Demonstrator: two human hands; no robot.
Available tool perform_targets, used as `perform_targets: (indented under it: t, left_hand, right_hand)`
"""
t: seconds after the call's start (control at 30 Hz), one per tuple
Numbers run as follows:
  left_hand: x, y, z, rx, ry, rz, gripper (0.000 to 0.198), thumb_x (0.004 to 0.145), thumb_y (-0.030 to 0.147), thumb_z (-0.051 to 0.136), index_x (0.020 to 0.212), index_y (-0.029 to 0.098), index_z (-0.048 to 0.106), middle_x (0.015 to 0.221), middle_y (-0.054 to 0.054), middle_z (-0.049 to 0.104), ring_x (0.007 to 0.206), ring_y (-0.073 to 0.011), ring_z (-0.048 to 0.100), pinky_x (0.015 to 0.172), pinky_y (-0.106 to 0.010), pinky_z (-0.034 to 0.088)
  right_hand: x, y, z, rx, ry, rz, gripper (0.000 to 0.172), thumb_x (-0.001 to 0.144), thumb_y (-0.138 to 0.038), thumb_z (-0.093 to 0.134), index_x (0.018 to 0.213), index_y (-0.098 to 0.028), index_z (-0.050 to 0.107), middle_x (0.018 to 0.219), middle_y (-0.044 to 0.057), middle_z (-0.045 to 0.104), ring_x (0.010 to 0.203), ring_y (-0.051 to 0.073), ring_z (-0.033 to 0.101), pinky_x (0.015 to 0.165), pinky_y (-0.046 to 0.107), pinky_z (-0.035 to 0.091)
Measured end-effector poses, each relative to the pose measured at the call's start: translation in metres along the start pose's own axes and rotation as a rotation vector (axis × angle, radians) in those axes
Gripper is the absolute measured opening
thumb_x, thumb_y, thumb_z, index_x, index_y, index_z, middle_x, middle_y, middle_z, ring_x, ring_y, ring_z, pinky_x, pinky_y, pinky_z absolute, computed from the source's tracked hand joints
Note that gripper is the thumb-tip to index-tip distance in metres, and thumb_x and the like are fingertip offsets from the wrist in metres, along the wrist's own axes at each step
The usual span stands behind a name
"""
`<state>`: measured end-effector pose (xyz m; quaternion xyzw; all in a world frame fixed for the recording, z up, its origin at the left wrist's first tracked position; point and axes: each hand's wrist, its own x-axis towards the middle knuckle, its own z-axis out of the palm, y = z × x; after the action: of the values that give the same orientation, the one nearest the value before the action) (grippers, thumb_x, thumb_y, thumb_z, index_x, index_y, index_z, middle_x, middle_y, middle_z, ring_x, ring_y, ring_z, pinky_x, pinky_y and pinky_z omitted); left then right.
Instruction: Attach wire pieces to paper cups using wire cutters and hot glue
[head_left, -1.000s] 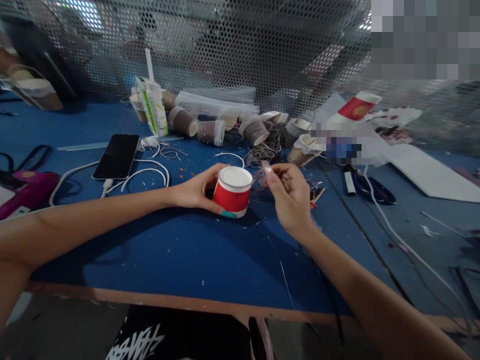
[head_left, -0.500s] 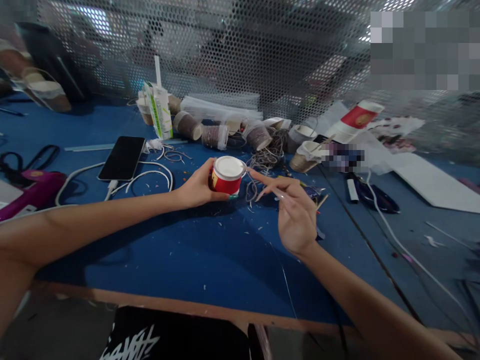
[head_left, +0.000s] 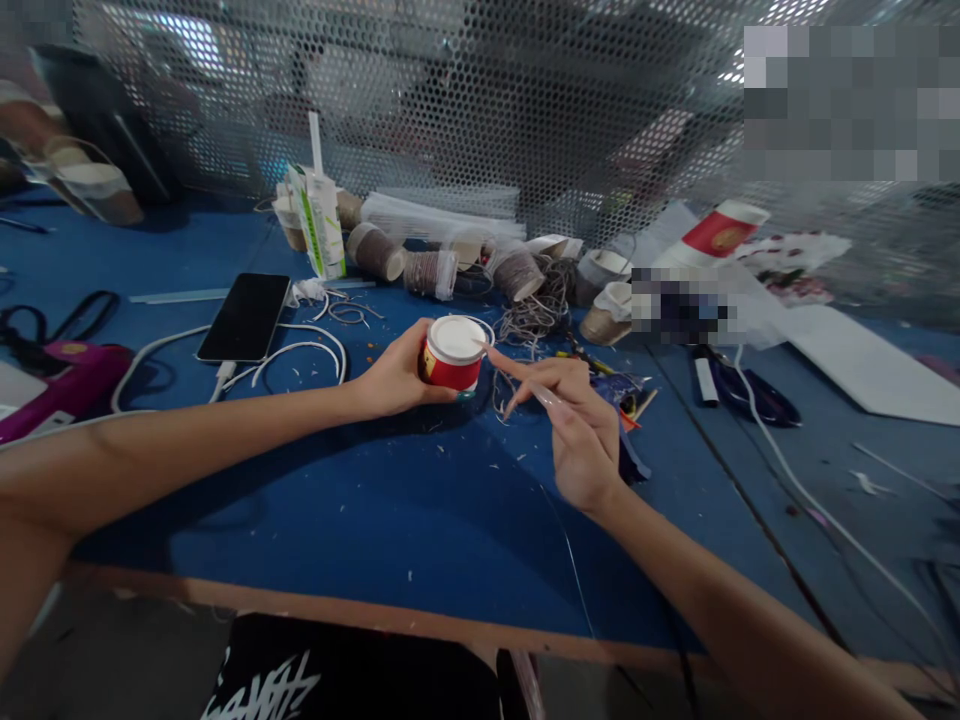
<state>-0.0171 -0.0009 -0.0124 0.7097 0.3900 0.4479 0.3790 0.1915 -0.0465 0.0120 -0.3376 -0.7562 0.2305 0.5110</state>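
A red paper cup (head_left: pixel 456 372) with a white round top faces me near the middle of the table. My left hand (head_left: pixel 401 375) wraps around it from the left, thumb in front. From the right, my right hand (head_left: pixel 574 410) stretches its index finger to the cup's rim; whether the tip touches is too fine to tell. Its thumb and other fingers are apart, with nothing visible between them. Behind the cup lies a tangle of grey cord (head_left: pixel 536 310). Beside my right hand is a dark blue crumpled piece (head_left: pixel 636 465), partly covered by the hand.
Several cord-wrapped cups (head_left: pixel 375 250) line the back, near a drink carton (head_left: pixel 324 225) with a straw. A phone (head_left: pixel 245 317) on a white cable lies left, past a purple tool (head_left: pixel 90 375). Another red-and-white cup (head_left: pixel 724 232) leans at back right; a white board (head_left: pixel 870 360) lies nearby.
My right hand has shifted slightly left and down, its index fingertip now over the rim of the cup. My left hand and the cup have barely moved.
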Motion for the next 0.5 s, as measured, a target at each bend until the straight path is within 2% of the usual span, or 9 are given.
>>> perform_targets:
  t: [0.23,0.5]
  left_hand:
    - [0.0,-0.002,0.001,-0.014,0.0,-0.021,0.063,0.054,0.027,0.08,0.106,0.017,0.046,0.111,-0.01,0.061,0.106,-0.0274,0.058,0.097,-0.048,0.043]
    - [0.001,-0.005,0.001,0.013,0.015,0.015,0.062,0.054,0.03,0.08,0.105,0.018,0.047,0.109,-0.009,0.061,0.103,-0.0264,0.058,0.092,-0.046,0.046]
  right_hand:
    - [-0.002,-0.007,0.003,-0.012,-0.036,0.02,0.03,0.089,-0.036,0.044,0.074,-0.027,0.068,0.08,0.005,0.064,0.098,0.024,0.051,0.092,0.047,0.041]
    - [-0.003,-0.02,0.001,-0.035,-0.179,-0.007,0.027,0.091,-0.036,0.043,0.078,-0.027,0.066,0.09,0.002,0.07,0.098,0.023,0.049,0.091,0.045,0.038]
